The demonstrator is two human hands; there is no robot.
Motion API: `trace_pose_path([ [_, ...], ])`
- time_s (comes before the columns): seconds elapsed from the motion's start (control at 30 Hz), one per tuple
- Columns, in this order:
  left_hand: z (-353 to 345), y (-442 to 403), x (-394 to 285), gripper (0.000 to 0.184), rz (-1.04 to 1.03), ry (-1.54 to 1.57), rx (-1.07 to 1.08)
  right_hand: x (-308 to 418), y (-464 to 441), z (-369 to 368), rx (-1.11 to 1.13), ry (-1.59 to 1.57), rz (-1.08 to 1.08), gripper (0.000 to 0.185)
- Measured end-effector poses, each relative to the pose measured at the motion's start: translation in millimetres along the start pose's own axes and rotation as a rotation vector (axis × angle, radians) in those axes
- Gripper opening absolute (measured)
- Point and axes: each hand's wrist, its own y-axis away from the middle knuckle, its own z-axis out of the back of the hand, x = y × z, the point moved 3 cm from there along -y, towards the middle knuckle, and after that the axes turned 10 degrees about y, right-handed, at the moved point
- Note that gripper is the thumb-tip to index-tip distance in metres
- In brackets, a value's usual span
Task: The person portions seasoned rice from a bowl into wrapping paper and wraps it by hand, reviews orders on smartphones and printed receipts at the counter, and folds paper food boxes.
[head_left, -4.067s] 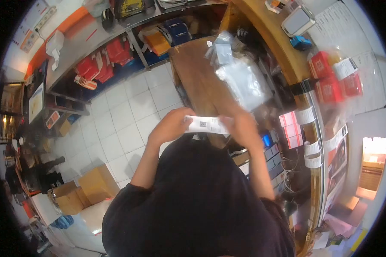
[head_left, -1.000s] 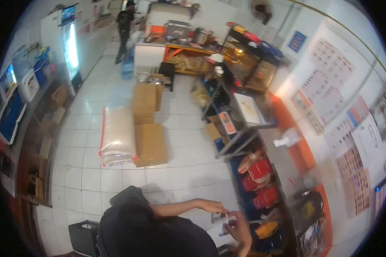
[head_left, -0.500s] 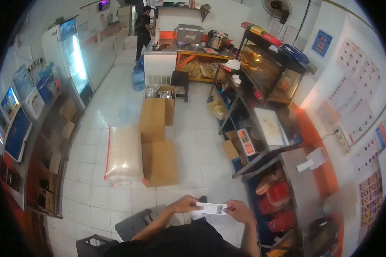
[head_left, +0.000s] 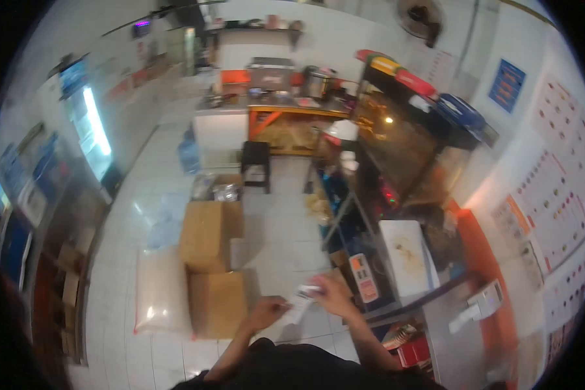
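Note:
Between my hands is a white printed slip of paper, like a receipt (head_left: 298, 305), slanting upward to the right. My left hand (head_left: 266, 313) pinches its lower left end. My right hand (head_left: 333, 296) is closed on the upper right end, its fingers covering part of the dark print. Motion blur makes the writing unreadable. Both hands are in front of my body, above the tiled floor, with the cardboard boxes (head_left: 218, 304) to the left and the metal worktable to the right.
A filled clear sack (head_left: 163, 291) lies beside the boxes. At right stand a metal table (head_left: 454, 325), a white cutting board (head_left: 406, 257) and a glass display warmer (head_left: 396, 140). A black stool (head_left: 256, 162) and water bottle (head_left: 188, 155) are ahead; a lit fridge (head_left: 91, 130) is left.
My view has shifted forward. Both hands rose, and the slip went from nearly level to slanted, with my right hand higher. The person at the back has left view.

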Motion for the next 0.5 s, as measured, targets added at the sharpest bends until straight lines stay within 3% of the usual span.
trace_pose_path([
  [0.07, 22, -34, 38, 0.022, 0.003, 0.177, -0.112, 3, -60, -6, 0.069, -0.099, -0.036, 0.029],
  [0.27, 78, -160, 44, 0.02, 0.073, 0.203, -0.295, -77, -198, -40, 0.069, -0.316, -0.013, 0.041],
  [0.3, 84, -189, 44, 0.017, 0.219, 0.221, -0.306, -111, -224, -45, 0.016, -0.198, 0.044, 0.042],
  [0.33, 92, -210, 46, 0.016, 0.374, 0.235, -0.312, -120, -245, -35, 0.015, -0.232, -0.073, 0.041],
  [0.37, 102, -246, 54, 0.016, 0.374, 0.222, -0.289, -129, -265, -26, 0.01, -0.269, -0.189, 0.04],
  [0.47, 113, -369, 89, 0.01, -0.024, 0.366, -0.219, -172, -337, 34, -0.225, -0.344, -0.162, 0.038],
  [0.5, 119, -409, 80, 0.009, -0.059, 0.238, -0.171, -178, -356, 64, -0.322, -0.186, -0.184, 0.038],
])
